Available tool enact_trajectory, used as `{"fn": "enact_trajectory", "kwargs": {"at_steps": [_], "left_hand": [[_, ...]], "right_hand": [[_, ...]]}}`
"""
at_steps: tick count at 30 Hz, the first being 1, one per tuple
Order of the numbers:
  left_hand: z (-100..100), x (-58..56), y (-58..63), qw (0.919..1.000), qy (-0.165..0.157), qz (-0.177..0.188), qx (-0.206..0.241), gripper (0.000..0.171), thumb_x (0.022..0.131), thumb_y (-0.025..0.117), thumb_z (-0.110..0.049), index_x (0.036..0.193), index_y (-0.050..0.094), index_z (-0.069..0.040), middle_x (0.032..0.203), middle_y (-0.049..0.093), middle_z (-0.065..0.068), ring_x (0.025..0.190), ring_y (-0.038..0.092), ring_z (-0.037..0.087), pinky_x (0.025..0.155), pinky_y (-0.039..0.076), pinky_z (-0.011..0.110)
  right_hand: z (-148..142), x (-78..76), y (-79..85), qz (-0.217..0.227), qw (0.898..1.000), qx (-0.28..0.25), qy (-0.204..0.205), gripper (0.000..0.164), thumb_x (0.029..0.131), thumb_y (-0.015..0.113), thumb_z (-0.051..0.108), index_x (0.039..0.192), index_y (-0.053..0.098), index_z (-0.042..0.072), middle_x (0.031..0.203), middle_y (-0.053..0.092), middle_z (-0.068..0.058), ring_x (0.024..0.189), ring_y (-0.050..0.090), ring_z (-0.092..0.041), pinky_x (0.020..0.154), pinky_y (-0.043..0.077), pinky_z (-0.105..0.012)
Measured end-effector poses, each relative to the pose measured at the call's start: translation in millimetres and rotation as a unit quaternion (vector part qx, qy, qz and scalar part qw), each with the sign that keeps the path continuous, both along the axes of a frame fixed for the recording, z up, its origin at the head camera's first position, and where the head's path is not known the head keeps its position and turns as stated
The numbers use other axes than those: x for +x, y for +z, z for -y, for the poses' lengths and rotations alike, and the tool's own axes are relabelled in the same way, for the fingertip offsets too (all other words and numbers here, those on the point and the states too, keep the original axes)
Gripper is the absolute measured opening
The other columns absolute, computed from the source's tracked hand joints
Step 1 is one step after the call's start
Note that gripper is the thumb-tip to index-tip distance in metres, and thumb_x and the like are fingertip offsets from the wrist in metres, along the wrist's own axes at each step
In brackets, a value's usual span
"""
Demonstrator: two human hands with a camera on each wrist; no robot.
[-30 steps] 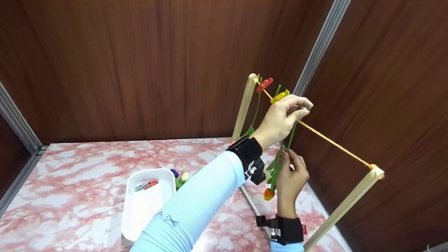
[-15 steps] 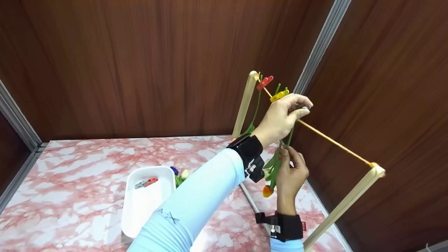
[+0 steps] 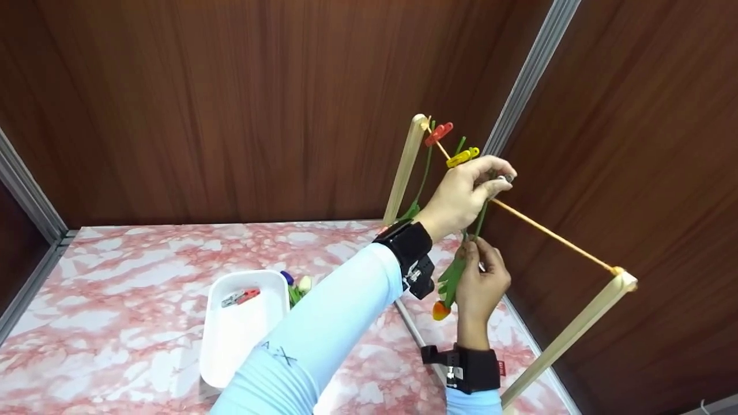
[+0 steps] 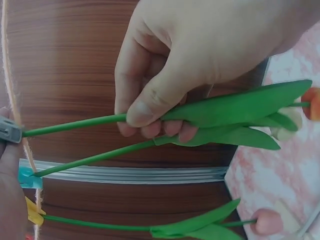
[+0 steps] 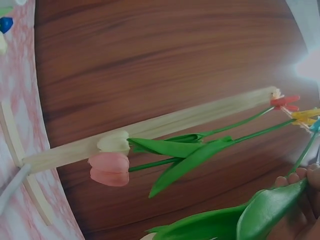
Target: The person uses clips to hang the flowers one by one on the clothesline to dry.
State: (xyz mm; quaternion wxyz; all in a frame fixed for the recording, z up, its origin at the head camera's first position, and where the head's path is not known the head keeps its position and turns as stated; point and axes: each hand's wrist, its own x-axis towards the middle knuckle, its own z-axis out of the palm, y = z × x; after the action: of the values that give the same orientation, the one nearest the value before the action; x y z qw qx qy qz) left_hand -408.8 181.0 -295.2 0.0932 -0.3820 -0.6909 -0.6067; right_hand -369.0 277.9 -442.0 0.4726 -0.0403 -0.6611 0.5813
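Note:
My left hand [image 3: 461,193] is up at the twine [image 3: 553,235] and pinches a grey clothespin [image 4: 10,131] there. One green stem end meets the clothespin's tip at the twine. Lower down, my right hand [image 3: 483,282] pinches that stem between thumb and fingers, just above the leaves [image 4: 240,106]. An orange tulip [image 3: 441,311] hangs head down from it, partly behind leaves. In the left wrist view, a second stem hangs from a light blue clothespin [image 4: 30,177] beside the right fingertips. A pink tulip [image 5: 109,169] hangs from a yellow clothespin [image 3: 463,157].
A red clothespin [image 3: 439,134] holds a white tulip [image 5: 114,142] near the far wooden post [image 3: 405,170]. The near post [image 3: 568,340] stands at right. On the marbled table, a white tray [image 3: 210,334] holds clothespins [image 3: 241,297]; more tulips [image 3: 297,286] lie beside it.
The head view has shifted slightly. Both hands keep their places, the left at the twine and the right on the stem.

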Motion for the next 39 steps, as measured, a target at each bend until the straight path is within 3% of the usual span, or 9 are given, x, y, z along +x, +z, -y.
{"fn": "enact_trajectory", "kwargs": {"at_steps": [11, 22, 29, 34, 36, 39], "left_hand": [[-4, -3.0, -5.5, 1.0000, -0.004, 0.005, 0.004, 0.021, 0.105, 0.068, -0.007, 0.125, 0.071, 0.000, 0.125, 0.075, 0.016, 0.105, 0.071, 0.014, 0.093, 0.055, 0.010], [2, -0.6, -6.8, 0.9998, 0.003, 0.020, 0.010, 0.031, 0.106, 0.068, -0.009, 0.136, 0.070, -0.002, 0.136, 0.076, 0.014, 0.121, 0.074, 0.017, 0.103, 0.056, 0.010], [6, 3.6, -11.4, 0.9993, 0.035, -0.015, 0.004, 0.037, 0.104, 0.073, -0.014, 0.141, 0.072, -0.009, 0.135, 0.079, 0.010, 0.114, 0.078, 0.013, 0.096, 0.056, 0.009], [17, 9.5, -17.2, 0.9983, 0.049, -0.029, -0.006, 0.045, 0.101, 0.077, -0.018, 0.145, 0.071, -0.013, 0.141, 0.076, 0.007, 0.105, 0.077, 0.009, 0.089, 0.056, 0.008], [23, 14.3, -19.8, 0.9970, 0.064, -0.043, -0.013, 0.046, 0.100, 0.078, -0.020, 0.145, 0.071, -0.015, 0.142, 0.076, 0.005, 0.108, 0.076, 0.007, 0.086, 0.055, 0.008], [36, 21.6, -25.0, 0.9951, 0.075, -0.063, -0.008, 0.045, 0.099, 0.079, -0.020, 0.142, 0.073, -0.012, 0.140, 0.076, 0.005, 0.119, 0.077, 0.010, 0.093, 0.056, 0.009]], "right_hand": [[-3, -2.1, 7.7, -0.002, 1.000, -0.011, 0.011, 0.016, 0.103, 0.073, 0.003, 0.112, 0.081, -0.007, 0.086, 0.071, 0.017, 0.077, 0.074, 0.001, 0.070, 0.060, -0.012], [1, -3.0, 8.9, 0.005, 1.000, -0.008, 0.014, 0.016, 0.104, 0.073, 0.006, 0.112, 0.082, -0.005, 0.089, 0.072, 0.015, 0.079, 0.074, -0.001, 0.071, 0.061, -0.013], [-1, -5.6, 8.0, 0.032, 0.999, -0.001, 0.002, 0.020, 0.104, 0.074, 0.011, 0.116, 0.080, -0.003, 0.098, 0.082, -0.002, 0.083, 0.072, 0.004, 0.072, 0.057, -0.011], [-1, -7.2, 5.9, 0.045, 0.999, -0.001, 0.017, 0.018, 0.103, 0.074, 0.010, 0.117, 0.080, -0.001, 0.097, 0.080, 0.003, 0.084, 0.071, 0.001, 0.071, 0.056, -0.012], [0, -5.6, 5.4, 0.052, 0.999, 0.006, 0.013, 0.017, 0.102, 0.076, 0.010, 0.116, 0.080, 0.001, 0.098, 0.080, -0.001, 0.085, 0.070, 0.000, 0.073, 0.055, -0.013], [0, -4.1, 4.5, 0.058, 0.998, 0.015, 0.008, 0.017, 0.101, 0.077, 0.010, 0.115, 0.080, 0.001, 0.101, 0.079, -0.009, 0.088, 0.069, 0.002, 0.080, 0.056, -0.013]]}}
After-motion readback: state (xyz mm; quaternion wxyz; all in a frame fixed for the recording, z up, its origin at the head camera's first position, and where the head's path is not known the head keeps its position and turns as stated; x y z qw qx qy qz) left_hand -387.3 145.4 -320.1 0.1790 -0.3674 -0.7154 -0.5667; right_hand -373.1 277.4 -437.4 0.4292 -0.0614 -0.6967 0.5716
